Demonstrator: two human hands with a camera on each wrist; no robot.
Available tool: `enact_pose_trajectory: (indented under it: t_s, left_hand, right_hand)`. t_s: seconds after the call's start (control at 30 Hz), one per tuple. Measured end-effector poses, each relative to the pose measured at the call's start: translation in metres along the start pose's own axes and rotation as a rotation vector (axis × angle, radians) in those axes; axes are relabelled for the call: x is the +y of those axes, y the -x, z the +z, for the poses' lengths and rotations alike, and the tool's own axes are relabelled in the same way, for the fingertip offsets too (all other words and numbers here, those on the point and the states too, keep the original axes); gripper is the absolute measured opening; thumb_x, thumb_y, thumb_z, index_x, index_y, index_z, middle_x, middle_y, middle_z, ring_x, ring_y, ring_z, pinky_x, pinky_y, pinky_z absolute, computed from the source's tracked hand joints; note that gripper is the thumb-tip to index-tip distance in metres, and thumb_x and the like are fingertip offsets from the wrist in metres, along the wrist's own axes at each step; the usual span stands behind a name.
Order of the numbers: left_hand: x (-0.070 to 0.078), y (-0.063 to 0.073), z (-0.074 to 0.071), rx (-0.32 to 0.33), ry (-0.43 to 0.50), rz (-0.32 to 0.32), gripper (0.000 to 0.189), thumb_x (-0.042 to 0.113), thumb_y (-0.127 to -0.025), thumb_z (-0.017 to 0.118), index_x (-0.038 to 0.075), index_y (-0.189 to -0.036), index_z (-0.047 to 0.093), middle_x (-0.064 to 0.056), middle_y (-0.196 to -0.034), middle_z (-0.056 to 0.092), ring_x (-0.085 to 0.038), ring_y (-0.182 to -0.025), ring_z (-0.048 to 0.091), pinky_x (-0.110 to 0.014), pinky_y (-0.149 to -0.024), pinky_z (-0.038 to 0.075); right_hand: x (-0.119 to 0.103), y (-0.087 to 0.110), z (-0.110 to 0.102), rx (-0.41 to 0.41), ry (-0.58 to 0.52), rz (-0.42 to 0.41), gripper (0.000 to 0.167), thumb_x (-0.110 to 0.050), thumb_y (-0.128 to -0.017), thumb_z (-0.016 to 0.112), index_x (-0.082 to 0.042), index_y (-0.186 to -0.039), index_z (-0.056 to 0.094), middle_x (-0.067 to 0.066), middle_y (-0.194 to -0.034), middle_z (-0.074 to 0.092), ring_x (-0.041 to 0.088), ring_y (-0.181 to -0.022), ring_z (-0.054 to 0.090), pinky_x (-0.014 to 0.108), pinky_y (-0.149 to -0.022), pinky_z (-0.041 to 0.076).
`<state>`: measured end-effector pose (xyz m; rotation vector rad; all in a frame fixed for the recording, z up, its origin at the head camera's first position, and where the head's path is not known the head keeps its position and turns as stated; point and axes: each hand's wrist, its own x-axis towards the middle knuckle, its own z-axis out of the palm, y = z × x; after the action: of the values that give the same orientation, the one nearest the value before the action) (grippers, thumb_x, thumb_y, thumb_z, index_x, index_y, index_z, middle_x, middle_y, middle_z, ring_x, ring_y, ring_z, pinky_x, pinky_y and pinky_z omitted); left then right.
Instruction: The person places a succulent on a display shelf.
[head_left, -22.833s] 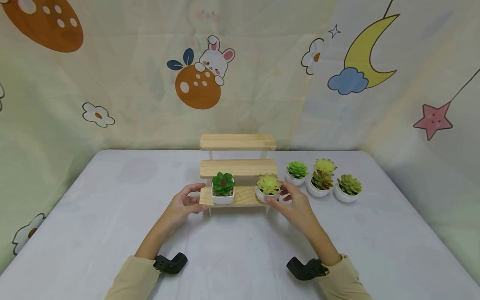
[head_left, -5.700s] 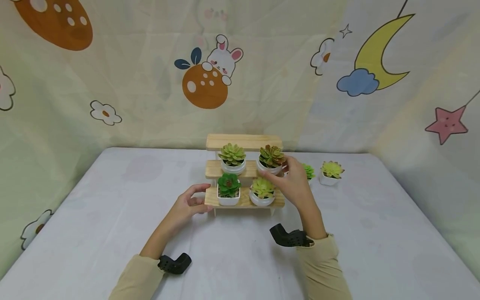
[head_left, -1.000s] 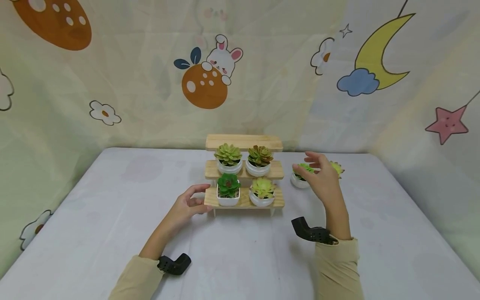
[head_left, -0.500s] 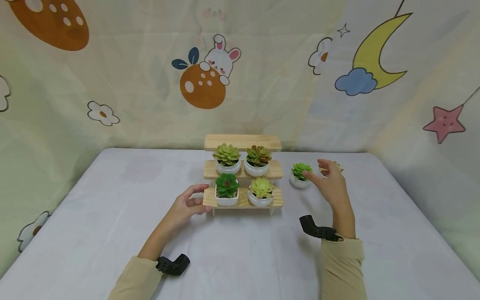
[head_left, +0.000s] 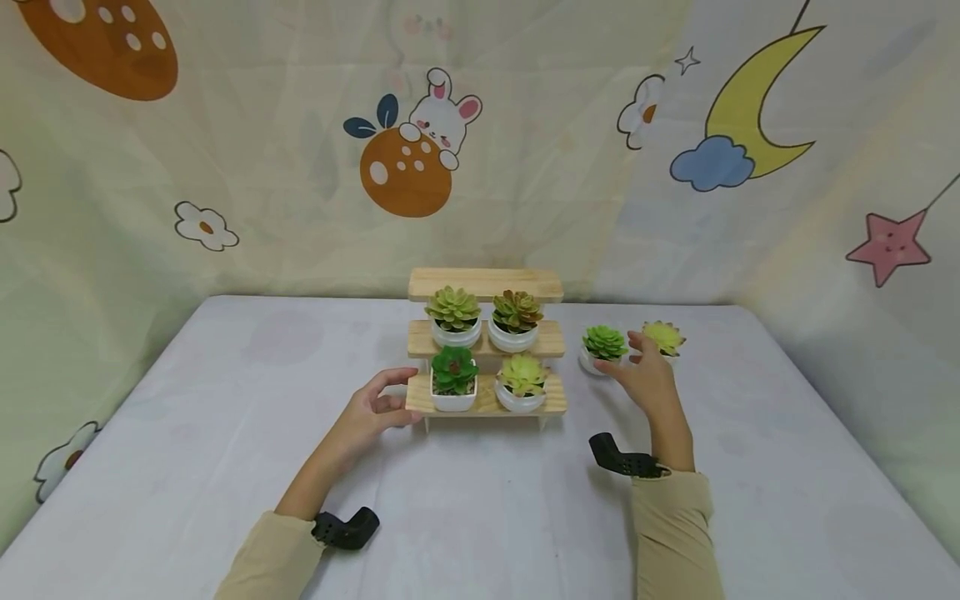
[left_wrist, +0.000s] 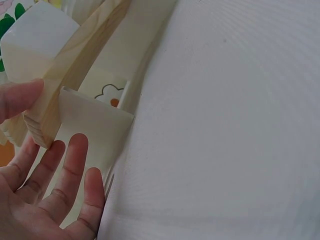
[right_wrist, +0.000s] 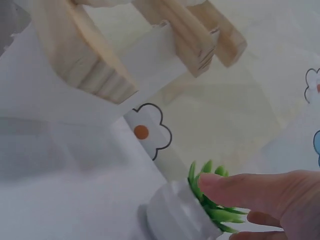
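Note:
A three-tier wooden stand (head_left: 483,286) bears several potted succulents in the head view. My left hand (head_left: 381,402) holds the left end of its lowest board, thumb (left_wrist: 22,97) on top and fingers under the edge. A dark green succulent (head_left: 453,371) in a square white pot and a pale yellow-green one (head_left: 522,375) sit on that board. The middle board carries a light green succulent (head_left: 453,308) and a reddish-green one (head_left: 517,312). My right hand (head_left: 651,379) is at a bright green succulent (head_left: 604,342) on the table, thumb (right_wrist: 235,187) against its leaves, fingers spread behind.
A yellow-green succulent (head_left: 664,337) in a white pot stands just behind my right hand, its pot partly hidden. A white cloth covers the table (head_left: 465,517), and a printed curtain (head_left: 525,167) rises along its back and sides.
Over the longer span, more succulents came onto the stand's lower two boards. In the last second my right hand moved right, then back left to the bright green succulent. My left hand stayed put.

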<state>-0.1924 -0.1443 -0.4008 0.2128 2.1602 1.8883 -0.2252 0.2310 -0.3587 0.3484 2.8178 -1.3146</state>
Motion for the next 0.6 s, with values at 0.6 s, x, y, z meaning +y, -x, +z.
enact_pose_trajectory:
  t_s: [0.6]
  left_hand:
    - [0.000, 0.000, 0.000, 0.012, 0.006, -0.016, 0.060, 0.011, -0.079, 0.070, 0.018, -0.134, 0.045, -0.007, -0.134, 0.040, -0.012, -0.093, 0.060, -0.028, -0.078, 0.047]
  right_hand:
    - [0.009, -0.008, 0.024, 0.050, -0.043, 0.028, 0.080, -0.025, -0.086, 0.063, 0.007, -0.144, 0.017, 0.030, -0.136, 0.036, 0.041, -0.122, 0.040, 0.050, -0.099, 0.035]
